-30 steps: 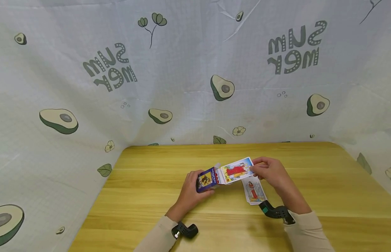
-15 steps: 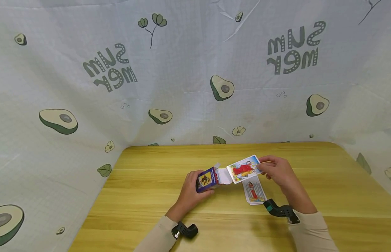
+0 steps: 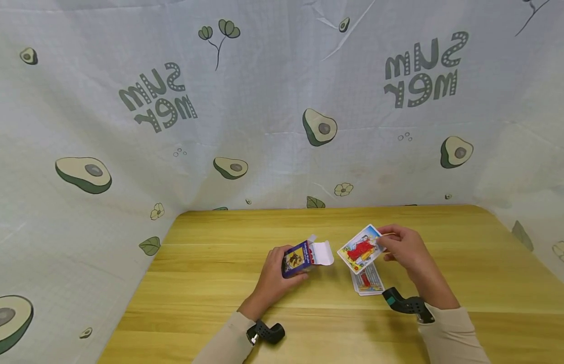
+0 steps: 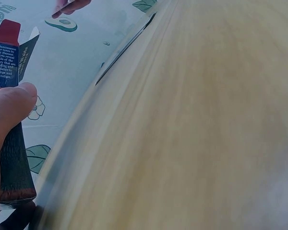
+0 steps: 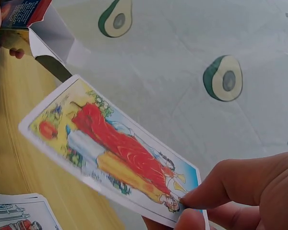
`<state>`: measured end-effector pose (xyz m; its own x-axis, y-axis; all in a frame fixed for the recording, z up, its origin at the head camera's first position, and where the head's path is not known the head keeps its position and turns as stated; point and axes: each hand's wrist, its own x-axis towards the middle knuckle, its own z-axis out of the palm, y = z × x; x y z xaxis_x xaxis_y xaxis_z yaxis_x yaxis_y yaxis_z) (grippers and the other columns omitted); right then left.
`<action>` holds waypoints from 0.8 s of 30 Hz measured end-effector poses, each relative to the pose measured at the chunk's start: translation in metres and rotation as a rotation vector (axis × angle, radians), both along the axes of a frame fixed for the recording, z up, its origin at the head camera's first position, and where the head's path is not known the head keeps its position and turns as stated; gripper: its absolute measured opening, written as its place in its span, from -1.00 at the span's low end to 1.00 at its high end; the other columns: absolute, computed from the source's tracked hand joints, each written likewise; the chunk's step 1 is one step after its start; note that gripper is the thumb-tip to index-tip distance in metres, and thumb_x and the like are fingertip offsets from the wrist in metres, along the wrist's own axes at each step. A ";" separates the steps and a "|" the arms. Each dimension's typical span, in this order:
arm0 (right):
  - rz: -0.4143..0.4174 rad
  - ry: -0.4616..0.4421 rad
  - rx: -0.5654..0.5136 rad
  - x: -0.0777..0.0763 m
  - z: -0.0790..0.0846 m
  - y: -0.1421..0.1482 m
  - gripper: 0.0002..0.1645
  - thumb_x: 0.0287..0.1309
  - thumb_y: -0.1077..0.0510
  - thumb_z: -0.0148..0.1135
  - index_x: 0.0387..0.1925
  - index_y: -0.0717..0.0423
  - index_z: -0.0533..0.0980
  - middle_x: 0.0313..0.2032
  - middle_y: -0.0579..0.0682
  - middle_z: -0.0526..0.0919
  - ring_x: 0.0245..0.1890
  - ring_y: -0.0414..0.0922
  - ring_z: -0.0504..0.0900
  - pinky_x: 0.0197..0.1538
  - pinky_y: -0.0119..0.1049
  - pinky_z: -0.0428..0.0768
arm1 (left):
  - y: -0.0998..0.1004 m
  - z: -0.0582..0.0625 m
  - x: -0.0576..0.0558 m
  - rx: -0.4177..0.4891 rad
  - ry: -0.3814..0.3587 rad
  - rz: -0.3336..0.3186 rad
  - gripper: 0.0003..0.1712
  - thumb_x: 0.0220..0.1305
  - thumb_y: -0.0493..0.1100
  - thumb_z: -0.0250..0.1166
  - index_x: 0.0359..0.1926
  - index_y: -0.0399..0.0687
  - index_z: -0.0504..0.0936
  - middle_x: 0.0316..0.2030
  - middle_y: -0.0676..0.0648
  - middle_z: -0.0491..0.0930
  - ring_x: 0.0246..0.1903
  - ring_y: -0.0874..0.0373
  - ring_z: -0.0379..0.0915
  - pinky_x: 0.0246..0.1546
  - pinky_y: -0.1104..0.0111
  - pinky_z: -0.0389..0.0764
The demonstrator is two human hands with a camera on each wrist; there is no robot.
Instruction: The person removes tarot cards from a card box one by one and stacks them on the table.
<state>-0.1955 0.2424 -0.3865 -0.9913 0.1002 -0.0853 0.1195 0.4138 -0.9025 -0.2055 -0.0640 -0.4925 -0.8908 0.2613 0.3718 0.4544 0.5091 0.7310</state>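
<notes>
My left hand (image 3: 274, 273) grips a small blue card box (image 3: 296, 260) above the table, its white flap (image 3: 322, 253) folded out to the right. In the left wrist view the thumb lies across the printed side of the box (image 4: 5, 62). My right hand (image 3: 404, 248) pinches a tarot card (image 3: 360, 249) by its upper right end; the picture shows a figure in red. Whether it is one card or more, I cannot tell. Just below it a small pile of cards (image 3: 369, 284) lies face up on the table, partly covered by the held card.
The wooden table (image 3: 209, 303) spreads around both hands. Behind it hangs a pale curtain (image 3: 264, 101) printed with avocados. Each wrist wears a black camera mount, such as the right camera mount (image 3: 402, 302).
The card in my right hand has come away from the box flap, moved right and turned steeper over the pile. The left hand and box have stayed nearly still.
</notes>
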 end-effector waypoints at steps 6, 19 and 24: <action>0.008 -0.001 0.019 0.000 -0.001 0.002 -0.48 0.30 0.20 0.05 0.23 0.37 0.30 0.02 0.40 0.49 -0.26 0.01 0.53 -0.34 -0.34 0.58 | 0.000 0.000 0.000 0.004 -0.008 -0.001 -0.16 0.00 0.09 0.51 0.26 -0.01 0.33 0.03 0.04 0.41 -0.07 0.19 0.28 -0.06 0.30 0.42; 0.015 -0.013 0.098 -0.003 -0.005 0.008 -0.43 0.25 0.22 0.11 0.26 0.31 0.29 0.00 0.41 0.52 -0.18 0.10 0.50 -0.20 -0.21 0.52 | 0.001 0.001 -0.002 0.002 0.011 -0.006 -0.14 -0.01 0.06 0.52 0.26 -0.09 0.34 0.02 0.03 0.41 -0.07 0.19 0.27 -0.07 0.30 0.42; 0.023 -0.039 0.083 -0.003 -0.009 0.010 -0.46 0.28 0.16 0.12 0.24 0.29 0.31 0.15 0.45 0.42 0.01 0.24 0.46 -0.02 -0.04 0.49 | 0.001 0.001 -0.001 -0.006 0.009 -0.005 -0.14 0.00 0.08 0.51 0.26 -0.08 0.34 0.02 0.02 0.41 -0.08 0.19 0.28 -0.06 0.31 0.42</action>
<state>-0.1982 0.2525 -0.3951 -0.9896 0.0853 -0.1159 0.1429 0.4905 -0.8596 -0.2066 -0.0633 -0.4915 -0.8860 0.2676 0.3786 0.4636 0.5110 0.7238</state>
